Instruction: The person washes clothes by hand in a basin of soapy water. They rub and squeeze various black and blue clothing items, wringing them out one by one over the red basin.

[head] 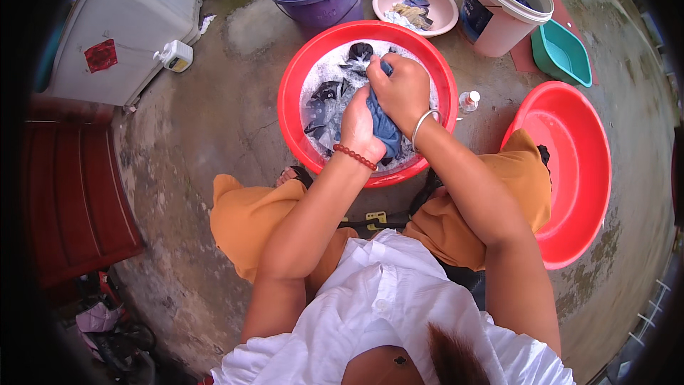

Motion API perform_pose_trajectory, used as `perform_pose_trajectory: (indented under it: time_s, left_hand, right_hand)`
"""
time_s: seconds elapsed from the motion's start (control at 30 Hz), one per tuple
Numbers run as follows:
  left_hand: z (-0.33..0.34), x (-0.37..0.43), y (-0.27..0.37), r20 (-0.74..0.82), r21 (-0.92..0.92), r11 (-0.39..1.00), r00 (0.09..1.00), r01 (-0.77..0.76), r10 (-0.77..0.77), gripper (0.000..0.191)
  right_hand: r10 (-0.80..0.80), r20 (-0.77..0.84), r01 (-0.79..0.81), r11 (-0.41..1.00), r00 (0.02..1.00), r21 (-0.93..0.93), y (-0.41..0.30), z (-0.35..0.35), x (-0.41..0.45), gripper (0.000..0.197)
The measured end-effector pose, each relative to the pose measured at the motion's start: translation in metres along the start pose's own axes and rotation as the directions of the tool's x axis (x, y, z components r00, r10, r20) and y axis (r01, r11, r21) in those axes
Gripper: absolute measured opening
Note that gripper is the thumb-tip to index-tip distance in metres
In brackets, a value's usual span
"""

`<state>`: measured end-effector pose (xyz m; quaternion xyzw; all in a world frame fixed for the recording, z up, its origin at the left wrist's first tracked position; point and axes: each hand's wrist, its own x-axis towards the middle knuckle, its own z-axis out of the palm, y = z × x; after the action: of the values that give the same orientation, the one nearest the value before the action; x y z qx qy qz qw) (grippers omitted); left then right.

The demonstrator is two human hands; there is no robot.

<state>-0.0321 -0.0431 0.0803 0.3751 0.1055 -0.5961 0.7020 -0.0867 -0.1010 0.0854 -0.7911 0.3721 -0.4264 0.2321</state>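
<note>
A round red plastic basin (287, 104) stands before me, holding sudsy water and dark wet cloth (327, 91). Over it, a bunched blue cloth (386, 125) is held between my two hands. My left hand (360, 123), with a red beaded bracelet at the wrist, supports the cloth from its left side, palm turned up. My right hand (402, 85), a silver-coloured bangle on its wrist, is closed around the upper part of the cloth. The lower end of the cloth hangs near the suds by my left wrist.
Beyond the basin stand a purple bucket (320, 5), a pink bowl (449, 16) of cloths and a white bucket (494, 27) with dark cloth. At right are a small bottle (469, 101), a teal basin (561, 53) and another red basin (580, 171). A white jug (176, 57) lies left.
</note>
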Motion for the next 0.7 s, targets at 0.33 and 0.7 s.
perform_pose_trajectory:
  time_s: [0.33,0.7]
  left_hand:
    - [-0.002,-0.019,0.023,-0.025,0.209,0.978,1.0,-0.005,0.01,0.06]
    - [-0.006,-0.07,0.082,0.37,-0.003,0.93,0.863,-0.368,0.343,0.036]
  right_hand:
    - [-0.083,0.026,0.084,0.993,0.996,-0.081,-0.014,0.004,-0.005,0.03]
    - [-0.158,0.879,-0.652,0.615,0.45,0.444,0.009,-0.015,-0.005,0.035]
